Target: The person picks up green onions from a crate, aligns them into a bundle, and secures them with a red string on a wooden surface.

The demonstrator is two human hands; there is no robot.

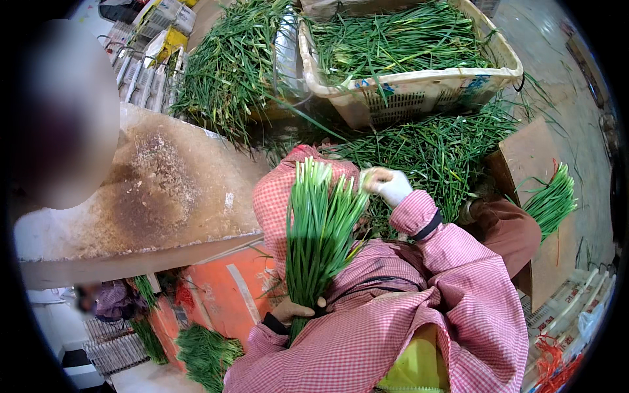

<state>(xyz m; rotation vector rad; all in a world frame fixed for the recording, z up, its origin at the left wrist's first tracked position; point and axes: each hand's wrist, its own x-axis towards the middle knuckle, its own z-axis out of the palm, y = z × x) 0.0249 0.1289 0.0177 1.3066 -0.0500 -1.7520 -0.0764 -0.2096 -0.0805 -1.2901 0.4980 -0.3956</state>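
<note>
A thick bunch of garlic chives [321, 229] rests across my lap, pale cut ends pointing away from me and green leaves toward me. My left hand [296, 309], in a pale glove, is wrapped round the leafy lower part. Beside the white ends on the right is my gloved right hand [389, 186], its fingers drawn together. Whatever is in its fingertips is too small to make out. Loose chives [439, 157] lie heaped on the floor just past this hand.
A cream plastic crate [419, 88] full of chives stands ahead, with another chive pile [229, 65] left of it. A stained board [164, 177] is on my left. Tied bunches [552, 200] lie on cardboard [534, 157] at right and near an orange surface [223, 295] at left.
</note>
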